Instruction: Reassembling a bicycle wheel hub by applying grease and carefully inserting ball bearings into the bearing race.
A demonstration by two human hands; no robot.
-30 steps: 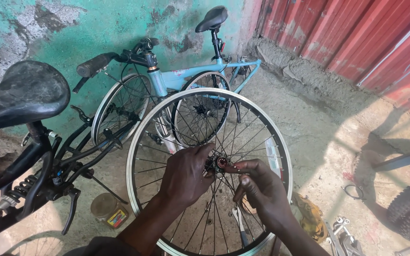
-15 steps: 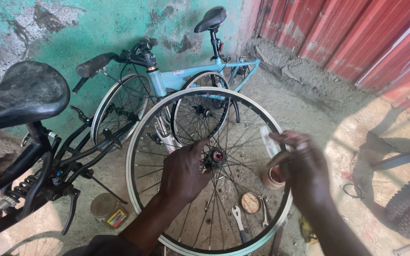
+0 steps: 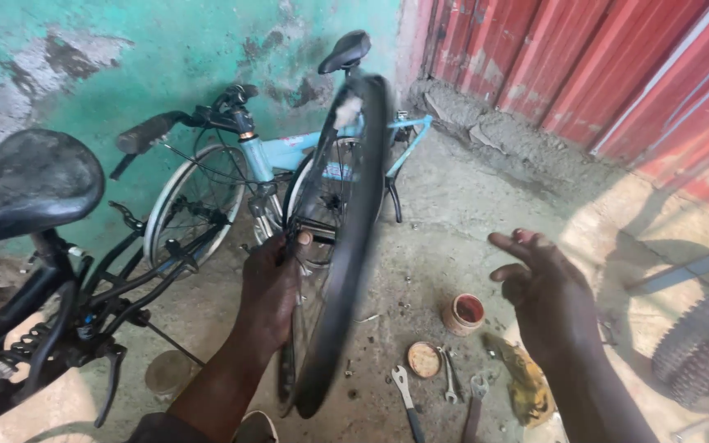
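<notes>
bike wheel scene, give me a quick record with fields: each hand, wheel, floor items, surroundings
left hand: grips the bike wheel at its hub
right hand: open, empty, off the wheel
bike wheel: upright, edge-on to the camera, blurred
floor items: small orange tub, round lid, wrenches, yellow rag
surroundings: light blue bicycle against a green wall, black saddle at left

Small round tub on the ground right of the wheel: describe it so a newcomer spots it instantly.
Start at the loose bicycle wheel that the left hand holds edge-on at frame centre. On the concrete floor just right of it, below the open right hand, stands a small round tub. Unlike the flat lid and the spanners nearby, it stands upright and open, red inside.
</notes>
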